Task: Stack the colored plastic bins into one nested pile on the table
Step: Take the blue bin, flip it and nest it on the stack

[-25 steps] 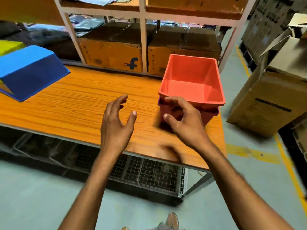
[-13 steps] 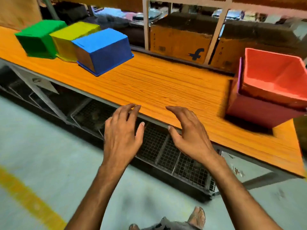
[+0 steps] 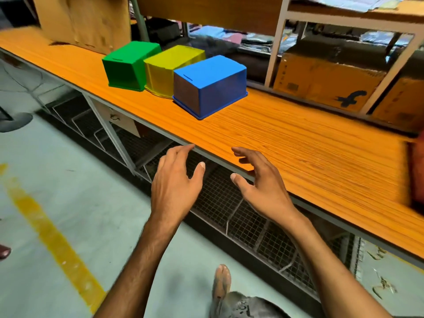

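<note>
Three bins stand upside down in a row on the orange table (image 3: pixel 286 143): a green bin (image 3: pixel 128 63) at the left, a yellow bin (image 3: pixel 169 67) in the middle, a blue bin (image 3: pixel 211 84) nearest me. A sliver of the red bin stack (image 3: pixel 418 171) shows at the right frame edge. My left hand (image 3: pixel 175 183) hovers open just off the table's front edge. My right hand (image 3: pixel 261 183) is open over that edge, fingers spread. Both hold nothing and are well short of the blue bin.
Cardboard boxes (image 3: pixel 325 86) sit in a white-framed shelf behind the table. A large cardboard sheet (image 3: pixel 85 21) leans at the back left. Wire mesh baskets (image 3: pixel 241 203) hang under the table. A yellow floor line (image 3: pixel 52 237) runs at the left; my foot (image 3: pixel 221 283) is below.
My right hand has let go of the red bin stack and both hands have drawn back. The view has swung left, so the red stack slid to the right edge and the upside-down bins came in.
</note>
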A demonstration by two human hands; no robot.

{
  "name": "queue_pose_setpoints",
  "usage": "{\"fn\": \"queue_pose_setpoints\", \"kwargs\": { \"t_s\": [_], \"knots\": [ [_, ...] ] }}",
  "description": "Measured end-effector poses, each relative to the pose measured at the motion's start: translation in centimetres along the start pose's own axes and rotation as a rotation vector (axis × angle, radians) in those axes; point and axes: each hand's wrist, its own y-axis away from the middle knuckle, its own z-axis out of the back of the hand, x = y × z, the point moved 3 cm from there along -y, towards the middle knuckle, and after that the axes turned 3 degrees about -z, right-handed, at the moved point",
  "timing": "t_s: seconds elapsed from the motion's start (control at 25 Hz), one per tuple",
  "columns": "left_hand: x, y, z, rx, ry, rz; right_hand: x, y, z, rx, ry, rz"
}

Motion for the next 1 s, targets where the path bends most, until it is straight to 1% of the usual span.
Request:
{"fn": "queue_pose_setpoints", "kwargs": {
  "t_s": [0.28, 0.4, 0.56, 0.72, 0.88, 1.0],
  "knots": [
    [5.9, -12.3, -0.2, 0.006, -0.048, -0.037, -0.7, -13.6, -4.2, -0.066, -0.089, -0.013],
    [7.9, -18.0, -0.5, -0.001, -0.032, -0.058, -0.8, -19.5, -5.3, -0.102, -0.084, -0.032],
    [10.5, -23.9, -1.4, 0.037, 0.012, -0.05, -1.3, -25.0, -7.1, -0.11, -0.105, -0.094],
    [14.5, -30.4, -3.8, 0.07, 0.027, -0.065, -2.7, -29.6, -9.9, -0.16, -0.077, -0.175],
    [19.8, -37.0, -7.4, 0.184, 0.103, -0.038, -4.9, -32.5, -13.1, -0.269, -0.013, -0.306],
    [23.1, -41.1, -9.6, 0.316, 0.169, -0.067, -5.7, -34.2, -16.2, -0.394, -0.026, -0.452]
  ]
}}
